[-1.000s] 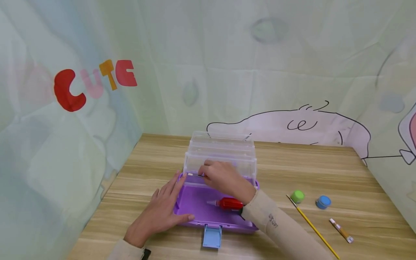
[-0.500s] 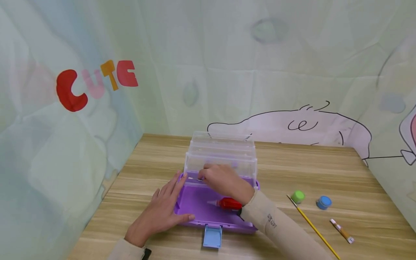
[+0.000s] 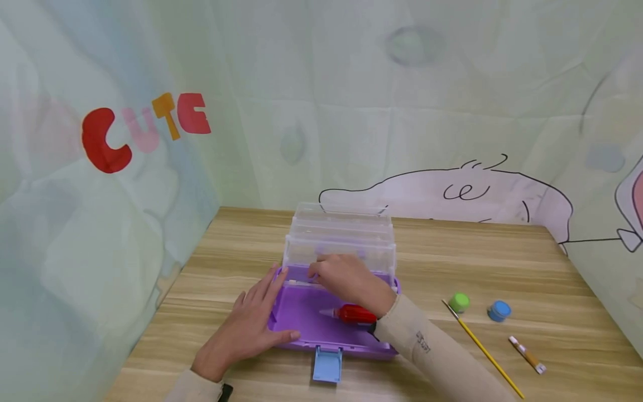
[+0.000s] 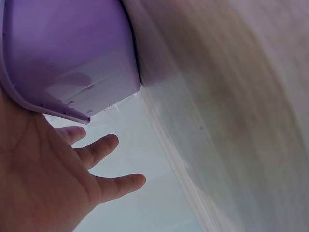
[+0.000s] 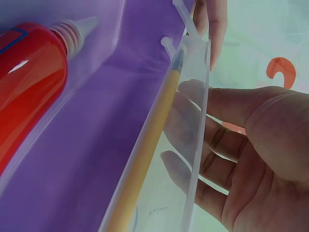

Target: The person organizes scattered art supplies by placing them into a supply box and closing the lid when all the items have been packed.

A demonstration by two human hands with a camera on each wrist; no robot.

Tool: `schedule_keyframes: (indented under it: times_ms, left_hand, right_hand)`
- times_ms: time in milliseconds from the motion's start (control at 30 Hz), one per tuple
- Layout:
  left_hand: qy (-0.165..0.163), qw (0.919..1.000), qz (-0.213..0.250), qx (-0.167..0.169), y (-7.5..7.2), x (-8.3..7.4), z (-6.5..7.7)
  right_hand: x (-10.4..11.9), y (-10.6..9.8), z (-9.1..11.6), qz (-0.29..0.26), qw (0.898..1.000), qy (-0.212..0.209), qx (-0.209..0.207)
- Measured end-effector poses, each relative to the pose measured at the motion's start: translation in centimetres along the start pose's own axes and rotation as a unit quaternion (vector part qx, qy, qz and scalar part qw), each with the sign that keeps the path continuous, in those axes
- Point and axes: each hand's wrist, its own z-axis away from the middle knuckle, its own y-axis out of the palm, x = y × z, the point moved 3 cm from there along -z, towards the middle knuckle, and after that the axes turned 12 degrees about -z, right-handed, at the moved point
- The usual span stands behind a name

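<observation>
A purple box (image 3: 298, 312) with its clear lid (image 3: 341, 245) raised stands on the table. Spread fingers of my left hand (image 3: 254, 321) rest along the box's left rim; in the left wrist view its palm (image 4: 46, 179) lies against the purple wall. Over the back of the box is my right hand (image 3: 346, 279), thumb and fingers parted. In the right wrist view, its fingers show partly through the clear wall of a narrow tray (image 5: 200, 140). A paintbrush (image 5: 149, 135) with a yellow handle lies along that tray, apart from the fingers. A red squeeze bottle (image 5: 31, 82) lies inside the box.
Right of the box are a green-lidded jar (image 3: 459, 302), a blue-lidded jar (image 3: 499, 311), another yellow paintbrush (image 3: 484, 352) and a small brown-and-white tube (image 3: 526, 354). A blue latch (image 3: 327, 365) hangs at the box front. Printed cloth walls stand behind and left.
The paintbrush has dropped from my right hand's fingers into the clear tray. My right hand has sunk slightly and its fingers have let go. The left hand keeps its place.
</observation>
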Motion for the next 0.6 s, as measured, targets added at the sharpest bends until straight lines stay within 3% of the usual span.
schedule_keyframes:
  times_ms: [367,600]
  left_hand:
    - [0.001,1.0000,0.004,-0.001,-0.1,-0.1,0.0]
    - [0.001,1.0000,0.007,-0.003,-0.1,-0.2,-0.1]
  right_hand:
    - [-0.8,-0.4,1.1,-0.018,1.000,0.009,-0.014]
    - [-1.3,-1.9,2.6,-0.022,0.999,0.026,-0.042]
